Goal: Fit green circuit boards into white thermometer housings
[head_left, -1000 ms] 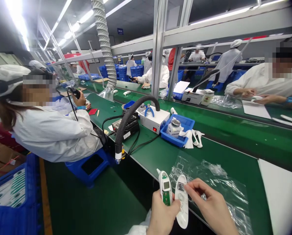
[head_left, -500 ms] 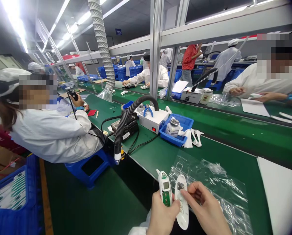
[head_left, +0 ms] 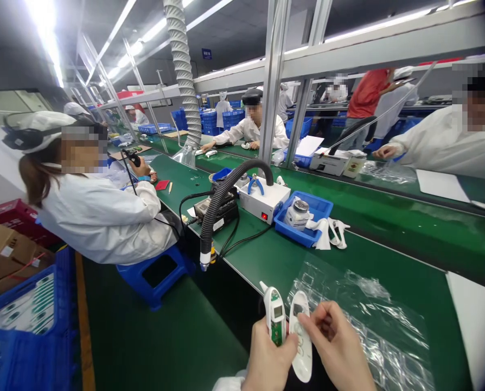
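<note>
Near the bottom centre, my left hand (head_left: 269,350) is closed round a white thermometer-like device (head_left: 275,315), whose open front shows a small screen and a green circuit board. Its thumb also presses on a white oval cover (head_left: 301,342) standing upright beside the device. My right hand (head_left: 340,345) has its fingers bent, with thumb and forefinger touching the window area near the top of the cover. Whether those fingertips grip anything small is hidden. Clear plastic bags (head_left: 372,320) lie on the green table just behind and right of my right hand.
A blue tray (head_left: 295,233) holds a metal-topped jar, with white parts beside it. Left of it are a white box (head_left: 259,203) and a black hose (head_left: 214,206) arching over the table edge. A person in white (head_left: 100,212) sits at the left.
The view has shifted, so the background sits further right. Both hands keep nearly the same pose on the device and cover. Across the line, the right-hand person's hand has moved away from a white part.
</note>
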The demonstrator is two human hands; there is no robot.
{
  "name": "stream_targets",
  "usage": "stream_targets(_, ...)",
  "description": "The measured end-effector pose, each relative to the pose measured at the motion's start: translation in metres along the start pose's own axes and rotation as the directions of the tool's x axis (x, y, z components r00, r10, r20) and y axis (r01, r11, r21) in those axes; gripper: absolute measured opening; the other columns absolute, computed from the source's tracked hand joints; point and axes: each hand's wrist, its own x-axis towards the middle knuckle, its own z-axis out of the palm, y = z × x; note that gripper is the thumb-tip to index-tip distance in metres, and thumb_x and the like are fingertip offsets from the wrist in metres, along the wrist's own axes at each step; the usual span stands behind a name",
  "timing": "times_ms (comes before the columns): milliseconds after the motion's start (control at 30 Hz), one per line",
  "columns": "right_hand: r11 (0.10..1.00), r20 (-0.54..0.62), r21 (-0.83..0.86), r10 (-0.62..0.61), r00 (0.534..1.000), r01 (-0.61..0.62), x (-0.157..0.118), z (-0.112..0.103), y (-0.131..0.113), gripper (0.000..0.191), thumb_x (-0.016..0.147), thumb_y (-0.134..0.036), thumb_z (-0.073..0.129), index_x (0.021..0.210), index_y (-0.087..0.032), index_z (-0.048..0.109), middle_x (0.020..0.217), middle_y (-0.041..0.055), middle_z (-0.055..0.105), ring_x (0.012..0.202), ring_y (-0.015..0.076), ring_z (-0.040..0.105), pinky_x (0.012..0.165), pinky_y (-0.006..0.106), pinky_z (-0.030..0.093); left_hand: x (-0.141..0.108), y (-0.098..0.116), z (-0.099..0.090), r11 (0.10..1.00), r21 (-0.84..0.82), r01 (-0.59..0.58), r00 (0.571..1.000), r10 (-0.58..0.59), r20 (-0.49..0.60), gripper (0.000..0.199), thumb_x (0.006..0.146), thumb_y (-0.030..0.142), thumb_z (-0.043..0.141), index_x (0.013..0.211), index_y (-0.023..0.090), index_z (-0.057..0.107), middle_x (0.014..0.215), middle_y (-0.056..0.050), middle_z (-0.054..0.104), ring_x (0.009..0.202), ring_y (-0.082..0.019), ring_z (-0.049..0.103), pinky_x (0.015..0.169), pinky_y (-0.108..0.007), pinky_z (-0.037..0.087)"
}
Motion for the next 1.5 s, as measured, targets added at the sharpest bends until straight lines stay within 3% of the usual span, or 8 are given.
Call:
stream_targets(200, 0.990, 0.159, 0.115, 0.059, 0.986, -0.078, 0.010, 0.015, -0.005, 0.033, 0.082, -0.047, 0.062, 0.082, -0.024, 0.039, 0.066, -0.0069, 0.043, 0.061, 0.0116, 0.046, 0.057, 0.023, 0.040, -0.002, 0.002, -0.027, 0.998, -0.043, -0.055, 0.996, 0.057, 0.066, 0.017, 0.071, 0.017, 0.057, 0.062, 0.017, 0.042, 0.060, 0.003, 0.041, 0.059, -0.010, 0.033, 0.053, -0.023, 0.031)
stream_targets(367, 0.963, 0.126, 0.236, 0.104, 0.987, -0.132, 0.007, 0.041, -0.011, 0.034, 0.077, -0.045, 0.069, 0.087, -0.024, 0.043, 0.061, -0.0079, 0.049, 0.055, 0.0106, 0.047, 0.054, 0.021, 0.039, 0.000, -0.008, -0.041, 0.997, -0.066, -0.047, 0.998, 0.044, -0.046, 0.017, 0.073, 0.017, 0.059, 0.064, 0.016, 0.044, 0.060, 0.004, 0.041, 0.059, -0.009, 0.034, 0.053, -0.022, 0.032)
stream_targets(500, 0.872, 0.300, 0.374, 0.207, 0.931, -0.314, -0.009, 0.072, -0.013, 0.038, 0.076, -0.051, 0.067, 0.091, -0.019, 0.056, 0.068, -0.0007, 0.063, 0.064, 0.0159, 0.058, 0.058, 0.024, 0.045, 0.002, -0.021, -0.049, 0.982, -0.181, 0.053, 0.989, -0.076, -0.123, 0.032, 0.072, 0.040, 0.070, 0.073, 0.013, 0.052, 0.060, 0.002, 0.046, 0.054, -0.009, 0.040, 0.050, -0.021, 0.034)
stream_targets(700, 0.802, 0.483, 0.419, 0.201, 0.852, -0.426, 0.006, 0.151, -0.019, 0.047, 0.072, -0.059, 0.067, 0.070, -0.013, 0.060, 0.052, -0.0005, 0.058, 0.035, 0.0052, 0.043, 0.036, 0.016, 0.026, 0.010, -0.045, -0.101, 0.882, -0.470, 0.041, 0.934, -0.201, -0.296, 0.069, 0.072, 0.079, 0.046, 0.101, 0.016, 0.051, 0.056, 0.006, 0.044, 0.037, -0.004, 0.029, 0.036, -0.017, 0.011)
stream_targets(800, 0.740, 0.579, 0.415, 0.234, 0.781, -0.529, 0.022, 0.203, -0.027, 0.056, 0.066, -0.067, 0.066, 0.065, -0.013, 0.057, 0.050, 0.0003, 0.056, 0.030, 0.0022, 0.034, 0.030, 0.014, 0.015, 0.018, -0.048, -0.139, 0.837, -0.542, -0.072, 0.879, -0.204, -0.431, 0.064, 0.080, 0.076, 0.034, 0.088, 0.015, 0.051, 0.057, 0.004, 0.046, 0.040, -0.005, 0.035, 0.037, -0.017, 0.022)
stream_targets(900, 0.704, 0.588, 0.421, 0.267, 0.763, -0.571, 0.027, 0.232, -0.029, 0.060, 0.067, -0.071, 0.063, 0.060, -0.012, 0.055, 0.046, 0.0000, 0.052, 0.032, 0.0022, 0.035, 0.031, 0.013, 0.014, 0.028, -0.047, -0.158, 0.825, -0.541, -0.163, 0.851, -0.160, -0.500, 0.056, 0.083, 0.069, 0.040, 0.078, 0.015, 0.050, 0.058, 0.003, 0.048, 0.044, -0.006, 0.042, 0.041, -0.018, 0.030)
stream_targets(1167, 0.661, 0.474, 0.496, 0.338, 0.813, -0.564, 0.031, 0.197, -0.012, 0.054, 0.071, -0.064, 0.064, 0.055, -0.013, 0.056, 0.042, 0.0007, 0.053, 0.031, 0.0026, 0.033, 0.031, 0.015, 0.013, 0.061, -0.044, -0.119, 0.752, -0.640, -0.158, 0.904, -0.150, -0.400, 0.048, 0.083, 0.064, 0.047, 0.068, 0.018, 0.045, 0.048, 0.005, 0.042, 0.041, -0.008, 0.039, 0.041, -0.020, 0.026)
stream_targets(1500, 0.655, 0.500, 0.503, 0.311, 0.808, -0.563, 0.019, 0.225, -0.032, 0.046, 0.074, -0.059, 0.064, 0.061, -0.015, 0.056, 0.045, 0.0000, 0.056, 0.033, 0.0055, 0.037, 0.034, 0.017, 0.011, 0.046, -0.045, -0.146, 0.693, -0.693, -0.200, 0.862, -0.211, -0.460, 0.054, 0.077, 0.071, 0.049, 0.067, 0.018, 0.044, 0.051, 0.005, 0.044, 0.042, -0.007, 0.038, 0.043, -0.019, 0.027)
